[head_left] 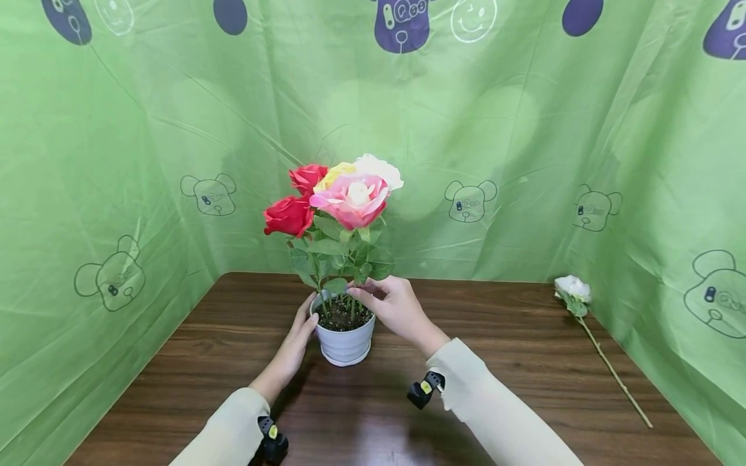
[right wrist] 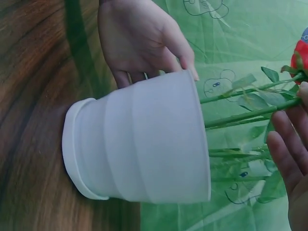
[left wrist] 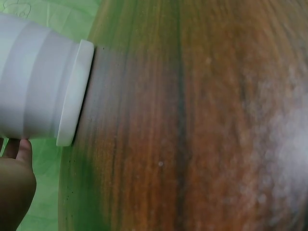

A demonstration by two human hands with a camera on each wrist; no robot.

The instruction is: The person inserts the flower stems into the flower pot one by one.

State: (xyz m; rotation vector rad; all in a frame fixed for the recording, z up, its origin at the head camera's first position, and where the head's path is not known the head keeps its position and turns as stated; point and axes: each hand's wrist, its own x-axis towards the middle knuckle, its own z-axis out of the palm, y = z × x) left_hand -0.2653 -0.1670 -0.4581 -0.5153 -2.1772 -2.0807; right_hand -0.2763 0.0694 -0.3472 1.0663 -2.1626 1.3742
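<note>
A white flowerpot (head_left: 346,346) filled with dark soil stands upright on its saucer. My left hand (head_left: 297,333) grips the pot's left side, thumb near the rim and fingers curved around the wall. Several roses rise from the soil: two red roses (head_left: 289,215), a yellow rose (head_left: 333,175), a white rose (head_left: 381,171) and a pink rose (head_left: 352,200) in front. Above the pot's right rim, my right hand (head_left: 399,307) pinches a green stem (right wrist: 255,114). Leaves hide which bloom that stem carries.
A loose white rose (head_left: 574,288) lies on the brown wooden table (head_left: 495,375) at the far right, its long stem pointing toward the front. Green cloth (head_left: 513,142) with cartoon bear prints encloses the back and both sides.
</note>
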